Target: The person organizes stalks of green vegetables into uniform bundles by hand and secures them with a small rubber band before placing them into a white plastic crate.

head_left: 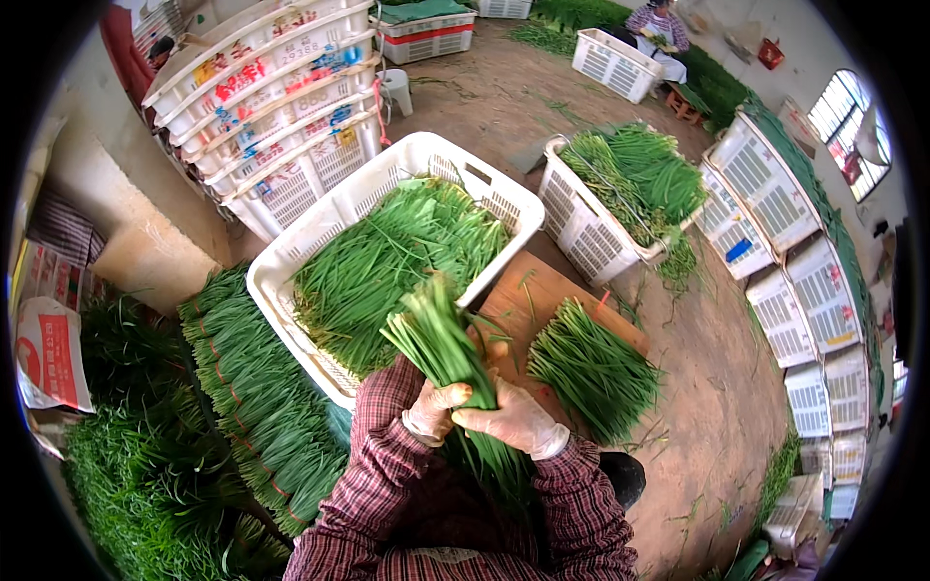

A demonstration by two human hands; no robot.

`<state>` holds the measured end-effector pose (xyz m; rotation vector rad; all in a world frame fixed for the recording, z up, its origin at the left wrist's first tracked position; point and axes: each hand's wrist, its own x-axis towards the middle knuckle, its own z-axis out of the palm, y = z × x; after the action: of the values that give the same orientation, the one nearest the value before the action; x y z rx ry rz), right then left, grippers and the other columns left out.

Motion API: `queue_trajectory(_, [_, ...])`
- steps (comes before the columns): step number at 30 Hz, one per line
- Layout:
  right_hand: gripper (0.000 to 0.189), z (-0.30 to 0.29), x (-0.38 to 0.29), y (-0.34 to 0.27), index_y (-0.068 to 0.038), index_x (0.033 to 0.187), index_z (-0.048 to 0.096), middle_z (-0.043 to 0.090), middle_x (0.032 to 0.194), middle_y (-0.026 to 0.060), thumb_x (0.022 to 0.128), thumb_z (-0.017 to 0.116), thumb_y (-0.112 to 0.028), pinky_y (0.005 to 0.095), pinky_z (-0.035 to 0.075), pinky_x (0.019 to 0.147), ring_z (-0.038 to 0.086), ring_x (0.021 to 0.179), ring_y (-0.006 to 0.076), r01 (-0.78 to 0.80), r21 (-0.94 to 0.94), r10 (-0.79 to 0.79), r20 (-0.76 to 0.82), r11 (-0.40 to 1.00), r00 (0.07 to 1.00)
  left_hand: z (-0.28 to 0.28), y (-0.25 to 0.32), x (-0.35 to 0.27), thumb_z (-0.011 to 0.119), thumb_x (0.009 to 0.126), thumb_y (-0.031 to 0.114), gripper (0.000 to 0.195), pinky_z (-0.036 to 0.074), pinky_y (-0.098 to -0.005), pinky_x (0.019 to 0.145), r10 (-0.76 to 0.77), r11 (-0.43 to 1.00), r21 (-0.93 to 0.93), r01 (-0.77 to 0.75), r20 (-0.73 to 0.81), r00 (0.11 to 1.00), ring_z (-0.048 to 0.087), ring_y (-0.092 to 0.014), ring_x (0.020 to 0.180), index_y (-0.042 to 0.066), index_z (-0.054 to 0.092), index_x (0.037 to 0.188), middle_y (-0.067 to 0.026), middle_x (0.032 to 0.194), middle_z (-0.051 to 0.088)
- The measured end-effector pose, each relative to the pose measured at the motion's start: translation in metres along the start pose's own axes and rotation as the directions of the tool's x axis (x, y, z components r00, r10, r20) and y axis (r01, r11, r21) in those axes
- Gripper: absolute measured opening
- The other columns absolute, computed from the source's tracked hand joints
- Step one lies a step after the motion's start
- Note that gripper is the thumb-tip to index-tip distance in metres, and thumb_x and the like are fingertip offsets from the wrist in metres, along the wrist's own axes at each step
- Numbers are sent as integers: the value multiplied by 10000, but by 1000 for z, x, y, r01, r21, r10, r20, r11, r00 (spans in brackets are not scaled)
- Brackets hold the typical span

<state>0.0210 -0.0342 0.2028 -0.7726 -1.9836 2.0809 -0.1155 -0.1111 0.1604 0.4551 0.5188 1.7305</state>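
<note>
Both my hands, in thin whitish gloves, grip one bunch of green garlic chives (443, 341) upright above my lap. My left hand (434, 412) wraps it from the left, and my right hand (517, 420) closes on it from the right. The pale cut ends point up and away from me, slightly blurred, while the leaves hang down below my hands. Just beyond stands a white plastic crate (320, 229) holding loose chives (396, 250). To the right a wooden board (519, 290) carries another pile of chives (592, 370).
Bundled chives (254, 407) tied with red bands lie in rows at my left. Stacked white crates (280, 94) rise behind the near crate. Another crate (581, 218) full of greens stands ahead right. A crate wall (785, 254) lines the right. A seated person (657, 40) handles greens far back.
</note>
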Motion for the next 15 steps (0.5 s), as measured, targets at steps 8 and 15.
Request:
queue_trajectory(8, [631,-103,-56,-46,-144,1315,645,714,1149,143,948,543,-646,382,505,948,668,1090,296,-106,-511,270,257,853,928,-23,-26,-23,788,801,257,941,397,-485,1151,-295,766,-382,518,507,810,556,-351,1306,6,272,1547,-195,1440,534])
queue_trajectory(15, [803,-124,20,-102,35,1493,418,450,1542,181,981,552,-568,401,317,1195,412,1434,275,217,-35,-213,98,975,972,-11,-55,-30,828,806,289,1149,405,-504,1142,-254,643,-401,652,692,676,559,-392,1294,71,46,1618,-225,1475,485])
